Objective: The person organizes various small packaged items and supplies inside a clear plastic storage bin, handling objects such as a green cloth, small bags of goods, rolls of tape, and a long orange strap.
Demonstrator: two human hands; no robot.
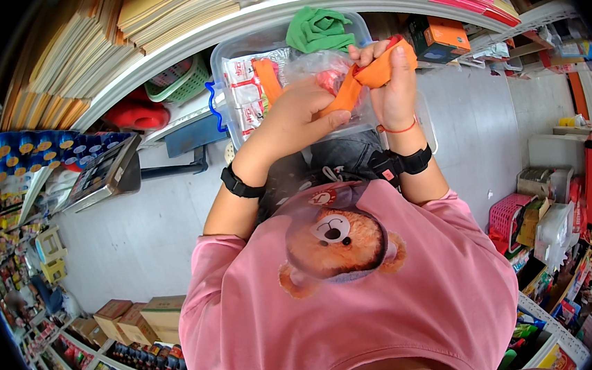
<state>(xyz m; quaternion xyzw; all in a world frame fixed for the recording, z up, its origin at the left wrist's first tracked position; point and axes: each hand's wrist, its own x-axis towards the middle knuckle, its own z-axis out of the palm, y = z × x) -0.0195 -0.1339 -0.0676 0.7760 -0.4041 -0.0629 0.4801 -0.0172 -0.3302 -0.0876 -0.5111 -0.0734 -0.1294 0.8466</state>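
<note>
Both my hands are raised over a clear plastic bin (224, 51) with a blue handle. An orange cloth strip (351, 91) runs between them. My left hand (297, 112) pinches its lower end between thumb and fingers. The other end is folded over and wrapped about the fingers of my right hand (395, 97), whose thumb presses on it. Inside the bin lie white-and-red packets (240, 74), another orange strip (268, 79) and a clear plastic bag (301, 68) with something red in it. A crumpled green cloth (318, 30) rests at the bin's far side.
Stacks of paper envelopes (178, 10) fill the shelf beyond the bin. An orange-and-dark box (441, 38) stands right of the bin, a green basket (180, 79) left of it. A pink basket (511, 218) is at right; cardboard boxes (160, 317) sit at lower left.
</note>
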